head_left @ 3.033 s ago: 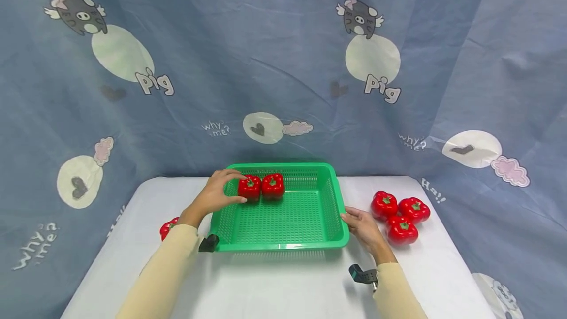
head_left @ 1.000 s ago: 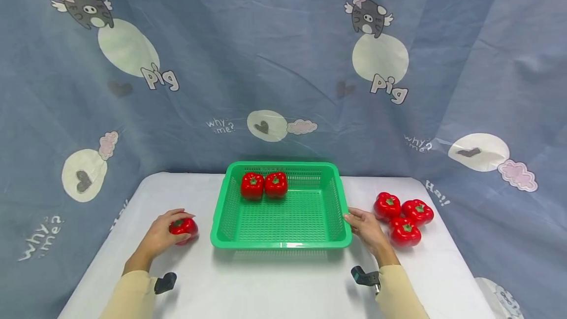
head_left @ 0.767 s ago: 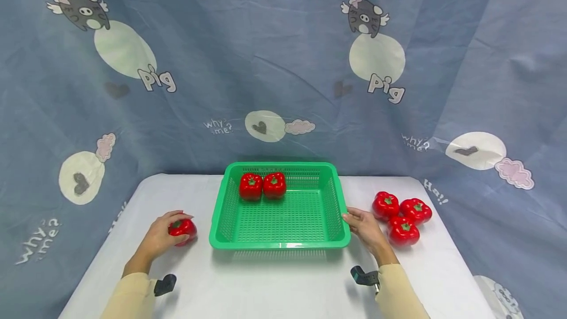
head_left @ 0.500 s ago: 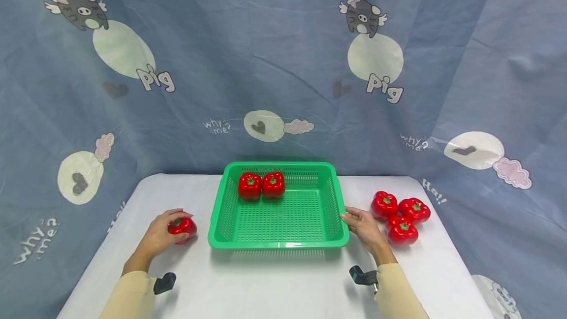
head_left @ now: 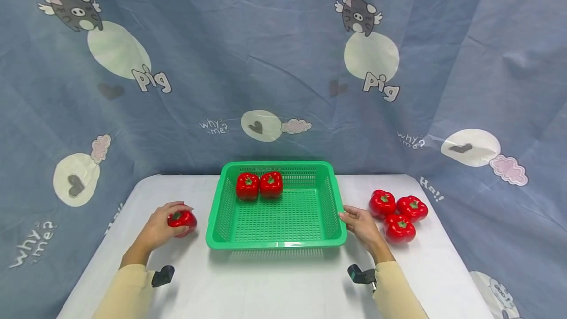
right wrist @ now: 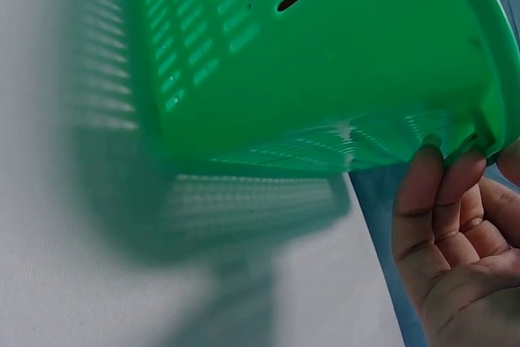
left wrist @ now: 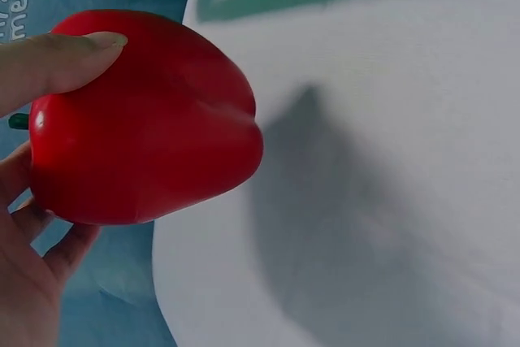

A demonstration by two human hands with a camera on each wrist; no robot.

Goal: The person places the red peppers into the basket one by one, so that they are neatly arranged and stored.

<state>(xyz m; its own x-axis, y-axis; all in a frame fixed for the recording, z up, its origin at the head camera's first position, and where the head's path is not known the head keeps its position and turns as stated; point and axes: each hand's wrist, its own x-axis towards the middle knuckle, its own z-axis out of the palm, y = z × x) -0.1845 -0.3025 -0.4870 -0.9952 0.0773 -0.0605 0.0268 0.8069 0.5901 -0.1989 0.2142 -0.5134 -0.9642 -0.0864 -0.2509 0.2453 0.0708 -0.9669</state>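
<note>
My left hand [head_left: 160,225] grips a red bell pepper [head_left: 185,221] left of the green basket [head_left: 276,245], thumb on one side and fingers on the other. In the left wrist view the bell pepper [left wrist: 154,127] shows a green stem towards the palm, and its shadow falls on the white table. My right hand [head_left: 364,225] holds the basket's right rim; the right wrist view shows fingertips [right wrist: 422,176] curled under that rim. Two red bell peppers, one at the left [head_left: 247,187] and one beside it [head_left: 271,185], sit in the basket's back left corner.
Three more red bell peppers [head_left: 399,229] stand clustered on the white table [head_left: 274,284], right of my right hand. A blue printed cloth [head_left: 283,73] hangs behind the table. Dark straps with small devices [head_left: 163,276] sit at both wrists.
My left hand has left the pepper inside the basket, moved left to the one on the table, gripped it and raised it slightly. My right hand has stayed at the basket rim.
</note>
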